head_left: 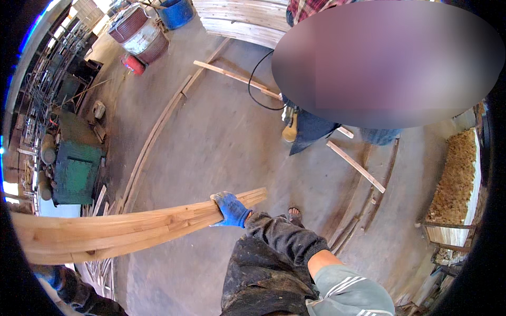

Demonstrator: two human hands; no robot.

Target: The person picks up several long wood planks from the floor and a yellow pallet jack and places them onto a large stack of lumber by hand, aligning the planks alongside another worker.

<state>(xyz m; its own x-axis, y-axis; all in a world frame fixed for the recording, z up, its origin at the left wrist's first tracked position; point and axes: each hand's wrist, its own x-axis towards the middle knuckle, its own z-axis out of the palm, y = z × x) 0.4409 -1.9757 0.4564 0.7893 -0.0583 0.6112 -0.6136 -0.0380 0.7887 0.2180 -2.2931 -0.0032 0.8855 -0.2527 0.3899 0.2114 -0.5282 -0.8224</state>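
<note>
A bundle of long, pale wooden boards (137, 229) crosses the left side of the view at waist height. My right hand (230, 209), in a blue work glove, is closed over the boards near their far right end. At the lower left, my left hand (46, 274), also in a blue glove, is against the underside of the wide near end. The boards hide its fingers. Both my arms wear dark grey sleeves.
Another person in a plaid shirt (313, 9) stands ahead on the right, largely blurred. Wooden strips (356, 166) lie on rails across the floor. Left are a green machine (79, 171), a rusty drum (139, 34) and a blue barrel (176, 13); right, a wood stack (450, 181).
</note>
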